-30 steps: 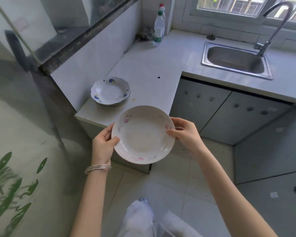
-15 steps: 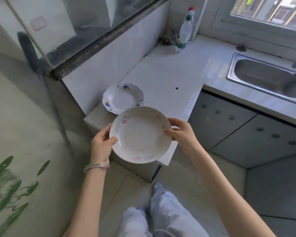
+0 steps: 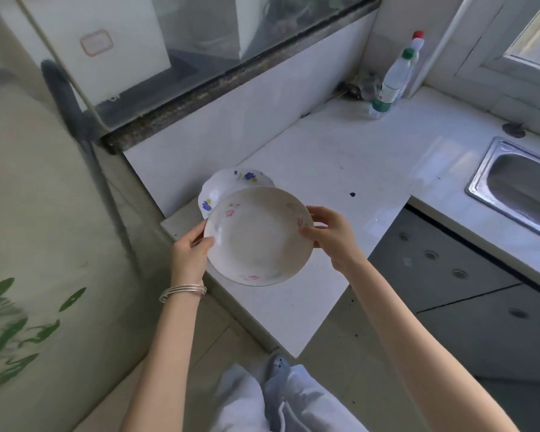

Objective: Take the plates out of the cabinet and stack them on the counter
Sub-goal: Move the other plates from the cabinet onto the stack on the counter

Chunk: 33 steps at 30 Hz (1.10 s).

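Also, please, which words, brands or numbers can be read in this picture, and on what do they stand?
Nothing can be read.
Green bottle label: blurred.
Pink-framed sticker on the white box: blurred.
Held plate and stacked plates: flowers only, no text.

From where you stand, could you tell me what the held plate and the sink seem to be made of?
The held plate: likely glazed ceramic, glossy white with painted pink flowers. The sink: apparently stainless steel, brushed grey, reflective rim.
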Each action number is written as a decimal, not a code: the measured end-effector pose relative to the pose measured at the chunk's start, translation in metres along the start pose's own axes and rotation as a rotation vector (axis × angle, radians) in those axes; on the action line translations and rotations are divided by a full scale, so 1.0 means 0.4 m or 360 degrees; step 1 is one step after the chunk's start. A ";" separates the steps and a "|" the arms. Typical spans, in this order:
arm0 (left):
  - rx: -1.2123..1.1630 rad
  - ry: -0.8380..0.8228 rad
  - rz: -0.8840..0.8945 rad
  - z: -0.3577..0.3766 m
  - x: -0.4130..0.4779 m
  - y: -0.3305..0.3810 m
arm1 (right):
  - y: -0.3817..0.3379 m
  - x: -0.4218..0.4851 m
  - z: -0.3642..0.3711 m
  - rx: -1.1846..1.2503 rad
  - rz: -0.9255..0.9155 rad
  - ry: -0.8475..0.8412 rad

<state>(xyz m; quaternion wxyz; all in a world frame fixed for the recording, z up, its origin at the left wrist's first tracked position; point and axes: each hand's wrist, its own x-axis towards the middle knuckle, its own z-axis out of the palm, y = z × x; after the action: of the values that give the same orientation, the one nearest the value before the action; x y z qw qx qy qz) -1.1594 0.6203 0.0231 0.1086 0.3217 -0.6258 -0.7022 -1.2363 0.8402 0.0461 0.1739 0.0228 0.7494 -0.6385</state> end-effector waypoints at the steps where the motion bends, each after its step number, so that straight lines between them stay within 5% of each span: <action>1: -0.0014 0.0022 -0.0013 0.003 0.010 0.003 | -0.001 0.017 0.004 0.0003 0.0010 0.0002; 20: 0.0179 0.0130 -0.0171 -0.068 0.278 -0.030 | 0.055 0.303 0.204 -0.0272 0.0149 0.0071; 33: 0.0249 -0.0044 -0.0136 -0.041 0.363 -0.031 | 0.089 0.362 0.204 -0.0332 0.0178 0.0229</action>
<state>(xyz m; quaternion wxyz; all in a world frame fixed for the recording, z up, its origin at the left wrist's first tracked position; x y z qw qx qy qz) -1.2583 0.5289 -0.0347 0.0443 0.3459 -0.6659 -0.6595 -1.3441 0.7408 -0.0399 0.1565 0.0918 0.8198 -0.5431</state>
